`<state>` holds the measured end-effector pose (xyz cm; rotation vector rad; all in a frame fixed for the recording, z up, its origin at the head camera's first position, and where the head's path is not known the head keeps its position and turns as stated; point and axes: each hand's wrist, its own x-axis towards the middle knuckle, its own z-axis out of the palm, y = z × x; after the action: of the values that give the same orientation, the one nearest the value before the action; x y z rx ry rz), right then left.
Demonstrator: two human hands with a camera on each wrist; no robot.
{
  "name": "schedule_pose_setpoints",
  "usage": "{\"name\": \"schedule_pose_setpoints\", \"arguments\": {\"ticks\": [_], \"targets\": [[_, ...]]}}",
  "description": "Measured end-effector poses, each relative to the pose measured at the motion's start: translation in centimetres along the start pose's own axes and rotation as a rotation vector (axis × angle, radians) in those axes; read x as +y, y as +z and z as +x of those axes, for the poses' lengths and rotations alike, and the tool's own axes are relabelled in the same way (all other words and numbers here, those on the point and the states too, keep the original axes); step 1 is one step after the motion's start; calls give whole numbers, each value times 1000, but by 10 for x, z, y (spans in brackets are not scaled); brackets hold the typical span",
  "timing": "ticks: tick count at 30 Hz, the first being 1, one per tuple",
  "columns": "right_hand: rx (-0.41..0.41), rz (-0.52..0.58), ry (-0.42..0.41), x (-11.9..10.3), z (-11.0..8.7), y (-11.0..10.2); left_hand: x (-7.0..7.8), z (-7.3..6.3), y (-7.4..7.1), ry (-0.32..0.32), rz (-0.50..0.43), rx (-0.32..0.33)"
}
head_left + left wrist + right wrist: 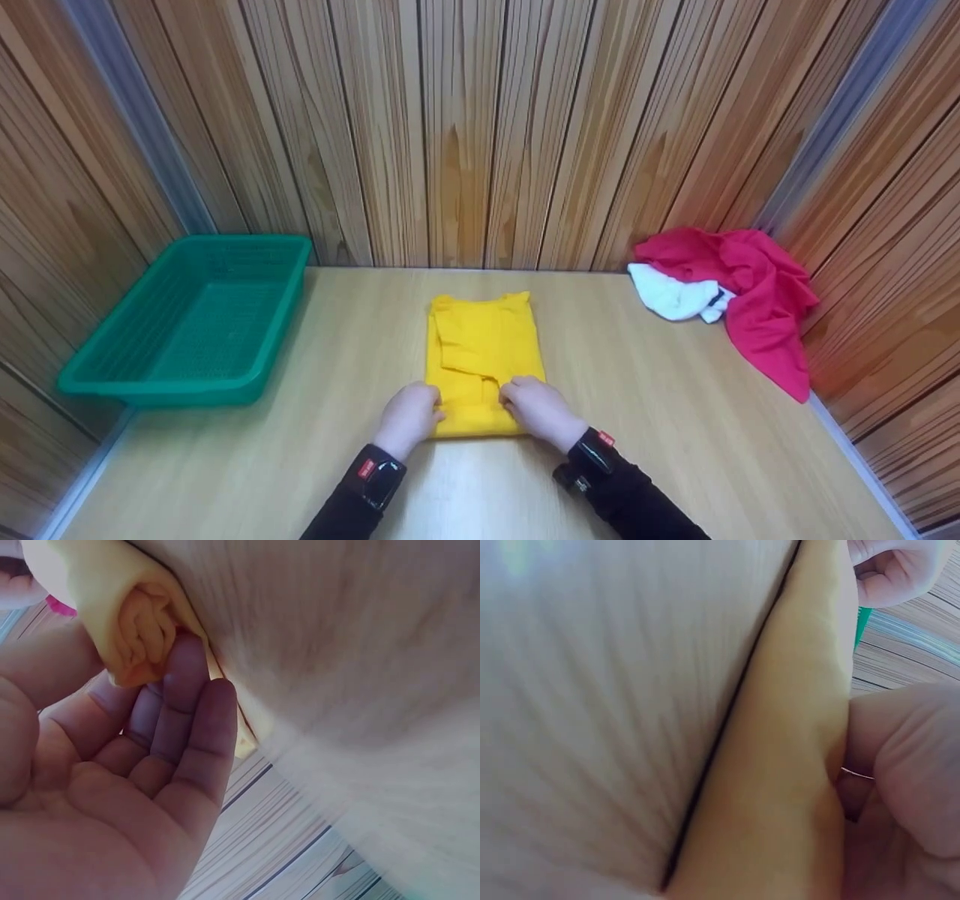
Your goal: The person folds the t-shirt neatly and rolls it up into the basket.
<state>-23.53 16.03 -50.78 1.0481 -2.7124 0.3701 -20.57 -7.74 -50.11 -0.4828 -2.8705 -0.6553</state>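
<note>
A yellow shirt (487,337) lies folded into a narrow rectangle on the table, with a sleeve-like flap across its middle. Its near end is doubled over into a thick roll, whose layered side shows in the left wrist view. My left hand (409,412) grips the left end of this roll, thumb on top and fingers (184,682) curled against its open side. At the right end, my right hand (541,409) pinches the folded cloth (780,742); its fingertips are partly hidden behind the fold in the right wrist view.
A green plastic basket (259,367) stands at the left by the wall. A crumpled red cloth (765,300) lies at the back right, with a white cloth (667,292) partly under it. Wood-patterned walls (457,150) enclose the table (360,330) at the back and both sides.
</note>
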Motion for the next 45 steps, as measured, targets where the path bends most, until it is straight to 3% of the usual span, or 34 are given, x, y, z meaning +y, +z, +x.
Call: {"name": "schedule_pose_setpoints", "arguments": {"ticks": [8,15,23,34,40,45], "targets": [[63,-101,-53,-15,-3,-8,-1,0,1,27,17,28],[137,-119,-118,-29,-14,-15,-1,0,3,23,20,20],[135,-157,-89,-33,-23,-7,0,-1,3,17,10,17],[61,-118,-46,-31,-17,-2,2,-3,1,-2,14,15],[53,-100,-49,-29,-16,-2,3,-3,4,-1,50,-4],[47,-100,-56,-27,-16,-1,4,-5,7,20,118,46]]}}
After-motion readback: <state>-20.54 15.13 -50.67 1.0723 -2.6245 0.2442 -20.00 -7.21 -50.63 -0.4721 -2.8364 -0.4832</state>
